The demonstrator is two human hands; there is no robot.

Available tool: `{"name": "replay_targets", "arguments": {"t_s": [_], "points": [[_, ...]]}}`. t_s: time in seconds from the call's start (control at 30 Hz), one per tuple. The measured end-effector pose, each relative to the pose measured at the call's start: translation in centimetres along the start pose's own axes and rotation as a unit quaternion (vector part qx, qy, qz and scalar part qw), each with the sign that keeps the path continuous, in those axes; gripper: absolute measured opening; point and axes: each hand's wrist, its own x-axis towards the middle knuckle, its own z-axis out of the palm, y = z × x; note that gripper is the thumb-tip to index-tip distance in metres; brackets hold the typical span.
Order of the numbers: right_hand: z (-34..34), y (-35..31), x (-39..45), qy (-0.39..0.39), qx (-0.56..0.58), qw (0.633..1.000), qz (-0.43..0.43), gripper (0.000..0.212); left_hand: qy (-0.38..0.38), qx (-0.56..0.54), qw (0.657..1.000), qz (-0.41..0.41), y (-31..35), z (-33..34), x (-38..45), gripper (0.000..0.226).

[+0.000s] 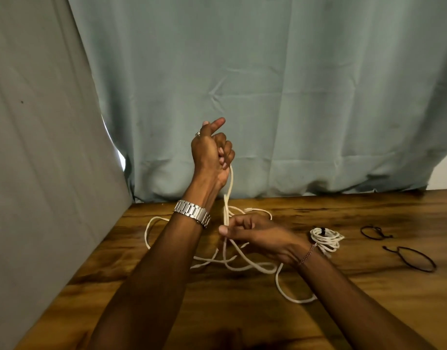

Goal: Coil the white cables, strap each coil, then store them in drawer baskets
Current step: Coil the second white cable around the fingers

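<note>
A loose white cable (pixel 252 267) sprawls in loops over the wooden table (pixel 217 311). My left hand (pixel 212 150) is raised above the table and grips the cable, which hangs down from the fist. Lower down, my right hand (pixel 252 234) pinches the same cable between thumb and fingers just above the tabletop. A second white cable coil (pixel 326 238), bound with a dark strap, lies to the right of my right wrist.
Two dark loop straps lie on the table at the right, one (pixel 374 232) farther back and one (pixel 416 258) nearer. A green curtain (pixel 267 97) hangs behind the table and a grey cloth (pixel 40 147) covers the left side.
</note>
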Motion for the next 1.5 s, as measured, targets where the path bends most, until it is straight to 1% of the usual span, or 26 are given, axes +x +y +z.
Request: {"name": "replay_targets", "arguments": {"t_s": [0.03,0.1,0.17,0.2,0.27,0.33,0.4,0.43,0.47,0.53,0.57,0.6,0.63,0.7,0.73,0.8,0.87,0.97,1.07,1.13,1.17,1.23,1.3,1.4,1.43,1.5], "points": [[0.0,0.2,-0.1,0.03,-0.007,0.999,-0.014,0.046,0.003,0.005,1.0,0.003,0.2,-0.1,0.1,0.042],[0.0,0.4,0.0,0.15,-0.062,0.986,-0.042,0.045,0.011,0.026,1.0,0.012,0.3,-0.5,0.3,0.042],[-0.4,0.5,0.3,0.259,-0.123,0.954,-0.084,0.05,0.025,0.044,0.999,0.018,0.1,-1.2,0.3,0.041],[-0.6,0.3,0.3,0.291,-0.169,0.936,-0.106,0.049,0.032,0.048,0.998,0.017,-0.1,-1.6,0.4,0.041],[-0.8,-0.3,0.2,0.317,-0.272,0.892,-0.173,0.039,0.047,0.051,0.998,0.014,-0.5,-2.2,0.4,0.04],[-0.9,-0.9,-0.2,0.313,-0.348,0.845,-0.257,0.027,0.059,0.058,0.996,0.016,-0.8,-2.5,0.4,0.04],[-1.1,-1.5,-0.6,0.291,-0.392,0.825,-0.287,0.023,0.071,0.072,0.995,0.026,-1.0,-2.5,0.5,0.041],[-1.1,-1.7,-0.8,0.282,-0.391,0.828,-0.286,0.023,0.077,0.079,0.993,0.031,-1.0,-2.5,0.6,0.041],[-1.2,-1.9,-1.1,0.275,-0.371,0.843,-0.277,0.026,0.085,0.084,0.992,0.036,-1.0,-2.5,0.7,0.041],[-1.4,-2.1,-1.6,0.258,-0.257,0.906,-0.214,0.026,0.099,0.091,0.99,0.044,-0.9,-2.5,1.0,0.041],[-1.5,-2.4,-2.0,0.243,-0.161,0.941,-0.171,0.025,0.106,0.091,0.989,0.048,-0.9,-2.5,1.1,0.041],[-1.5,-2.7,-2.5,0.22,-0.045,0.965,-0.136,0.028,0.111,0.09,0.988,0.052,-0.8,-2.5,1.2,0.041],[-1.5,-2.8,-2.9,0.199,0.08,0.971,-0.109,0.035,0.117,0.09,0.988,0.056,-0.8,-2.5,1.3,0.041],[-1.5,-3.0,-3.6,0.164,0.304,0.935,-0.079,0.043,0.128,0.089,0.985,0.068,-0.8,-2.5,1.3,0.039],[-1.6,-2.9,-3.9,0.147,0.378,0.912,-0.068,0.044,0.135,0.091,0.984,0.077,-0.8,-2.4,1.3,0.039],[-1.6,-2.5,-4.2,0.115,0.476,0.87,-0.061,0.058,0.147,0.101,0.979,0.103,-1.0,-2.1,1.1,0.04],[-1.5,-2.7,-4.5,0.123,0.512,0.848,-0.063,0.068,0.154,0.117,0.972,0.136,-1.2,-1.8,0.9,0.041],[-1.1,-3.8,-5.1,0.148,0.494,0.855,-0.066,0.056,0.168,0.149,0.956,0.191,-1.5,-1.5,0.8,0.042],[-1.0,-4.7,-5.6,0.137,0.499,0.853,-0.069,0.065,0.183,0.187,0.934,0.243,-1.8,-1.5,0.9,0.042],[-0.8,-5.3,-5.6,0.178,0.478,0.857,-0.072,0.063,0.187,0.22,0.915,0.281,-2.0,-1.6,1.0,0.042],[-0.6,-5.6,-5.5,0.202,0.449,0.868,-0.071,0.064,0.189,0.241,0.904,0.299,-2.2,-1.6,1.1,0.043],[0.1,-6.2,-5.1,0.243,0.361,0.899,-0.05,0.074,0.2,0.28,0.879,0.33,-2.5,-1.5,1.0,0.041],[0.5,-6.4,-4.3,0.285,0.259,0.922,-0.033,0.08,0.206,0.301,0.865,0.346,-3.0,-1.0,0.5,0.037],[0.7,-6.8,-2.8,0.349,0.141,0.925,-0.051,0.08,0.204,0.313,0.863,0.34,-3.4,-0.4,-0.4,0.037],[0.7,-6.8,-2.4,0.363,0.114,0.923,-0.061,0.08,0.196,0.314,0.868,0.331,-3.5,-0.3,-0.7,0.037],[0.5,-7.0,-1.6,0.398,0.068,0.912,-0.075,0.086,0.159,0.305,0.893,0.29,-3.5,-0.4,-1.0,0.037]]}}
